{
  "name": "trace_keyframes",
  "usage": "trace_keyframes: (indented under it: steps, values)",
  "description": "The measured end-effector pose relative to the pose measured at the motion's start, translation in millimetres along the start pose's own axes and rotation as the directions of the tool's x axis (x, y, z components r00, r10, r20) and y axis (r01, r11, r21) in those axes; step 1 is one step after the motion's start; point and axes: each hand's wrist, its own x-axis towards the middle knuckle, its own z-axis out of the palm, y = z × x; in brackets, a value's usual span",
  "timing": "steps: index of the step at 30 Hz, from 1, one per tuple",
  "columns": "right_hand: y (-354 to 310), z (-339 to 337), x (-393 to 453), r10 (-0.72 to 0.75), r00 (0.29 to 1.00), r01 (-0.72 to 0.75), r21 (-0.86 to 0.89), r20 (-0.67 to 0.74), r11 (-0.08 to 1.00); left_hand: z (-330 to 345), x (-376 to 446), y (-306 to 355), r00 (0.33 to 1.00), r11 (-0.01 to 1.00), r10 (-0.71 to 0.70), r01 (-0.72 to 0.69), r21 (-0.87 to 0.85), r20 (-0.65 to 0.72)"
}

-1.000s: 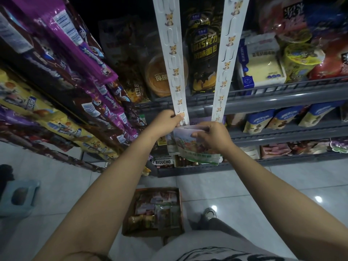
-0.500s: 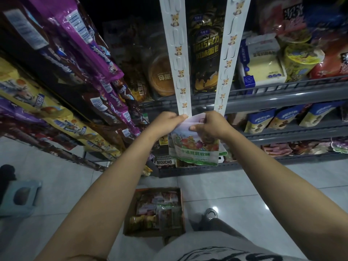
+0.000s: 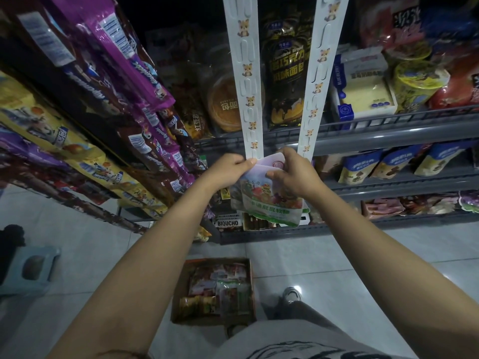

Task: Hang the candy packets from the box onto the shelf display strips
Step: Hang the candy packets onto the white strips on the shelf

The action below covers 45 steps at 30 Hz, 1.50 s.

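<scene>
A: Where's the packet?

B: Candy packet (image 3: 269, 200) held up at the bottom end of the left display strip (image 3: 247, 81). Left hand (image 3: 228, 169) pinches its top-left corner right at the strip's tip; right hand (image 3: 293, 172) has fingers curled over the top edge, thumb underneath.

A: The other strip?

B: Right display strip (image 3: 315, 81) hangs just beside the right hand, bare. Both strips lie in front of the grey shelf (image 3: 388, 133).

A: And the box?

B: Cardboard box (image 3: 181, 294) on the floor tiles below the arms, more packets inside.
</scene>
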Motion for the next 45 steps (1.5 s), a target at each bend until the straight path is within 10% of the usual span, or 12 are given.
trace_keyframes:
  steps: [45]
  values:
    - [26.3,15.8,-0.2,0.142,0.989,-0.146,0.103,0.052,0.984,16.0,-1.9,-17.1,0.996,1.0,0.014,-0.016,-0.022,-0.088]
